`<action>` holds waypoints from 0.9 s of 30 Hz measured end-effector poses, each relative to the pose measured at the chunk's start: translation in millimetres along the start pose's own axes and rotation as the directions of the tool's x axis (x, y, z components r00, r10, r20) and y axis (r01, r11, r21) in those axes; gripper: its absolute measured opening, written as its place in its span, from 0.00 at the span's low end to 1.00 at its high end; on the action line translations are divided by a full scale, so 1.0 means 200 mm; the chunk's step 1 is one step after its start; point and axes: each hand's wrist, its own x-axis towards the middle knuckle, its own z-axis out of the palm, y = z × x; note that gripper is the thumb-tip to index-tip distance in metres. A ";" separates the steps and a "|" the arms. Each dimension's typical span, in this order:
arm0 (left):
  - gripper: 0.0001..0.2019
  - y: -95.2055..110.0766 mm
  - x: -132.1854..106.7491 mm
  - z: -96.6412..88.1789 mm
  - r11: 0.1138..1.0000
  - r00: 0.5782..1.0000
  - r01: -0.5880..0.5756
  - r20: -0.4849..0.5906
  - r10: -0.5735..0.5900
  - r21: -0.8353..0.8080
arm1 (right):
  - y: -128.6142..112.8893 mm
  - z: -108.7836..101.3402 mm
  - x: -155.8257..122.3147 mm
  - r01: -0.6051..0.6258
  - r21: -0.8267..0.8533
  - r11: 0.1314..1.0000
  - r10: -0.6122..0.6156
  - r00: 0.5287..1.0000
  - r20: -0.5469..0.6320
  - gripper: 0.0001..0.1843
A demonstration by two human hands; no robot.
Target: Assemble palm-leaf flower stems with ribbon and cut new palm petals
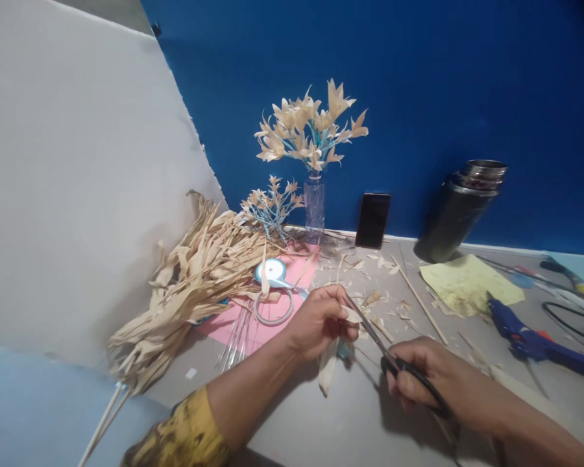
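Between its thumb and fingers, my left hand (321, 321) pinches a small pale piece of dried corn husk (352, 315). My right hand (423, 373) is closed around the black handles of a pair of scissors (377, 338). The blades point up and to the left, right beside the husk piece; I cannot tell whether they touch it. Below my left hand a longer husk strip (327, 370) hangs or lies over the table. Some of the left fingers are hidden behind the hand.
A large bundle of dried husks (194, 279) lies left, beside pink paper (214, 327) and a ribbon roll (271, 271). Husk flowers (306, 123) stand in a clear bottle (314, 211). Behind are a phone (372, 220) and a dark flask (460, 211); at right, a blue glue gun (530, 337).
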 end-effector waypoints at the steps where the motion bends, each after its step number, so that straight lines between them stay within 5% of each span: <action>1: 0.07 0.00 0.00 0.00 1.000 1.000 0.002 0.009 -0.002 0.008 | 0.00 0.00 0.00 0.004 -0.005 1.000 -0.004 1.000 0.000 0.18; 17: 0.08 0.03 -0.01 0.03 1.000 0.995 0.014 -0.103 -0.015 -0.017 | -0.02 0.01 0.00 -0.096 0.060 0.994 0.102 0.990 -0.097 0.15; 22: 0.08 0.03 -0.01 0.04 0.998 0.991 -0.024 -0.132 0.032 0.066 | -0.02 0.02 0.03 -0.072 0.091 0.993 0.096 0.953 -0.286 0.15; 27: 0.10 -0.01 -0.03 0.07 0.963 0.997 0.015 -0.079 0.007 0.271 | -0.04 0.05 0.05 0.098 0.274 0.957 0.059 0.857 -0.513 0.20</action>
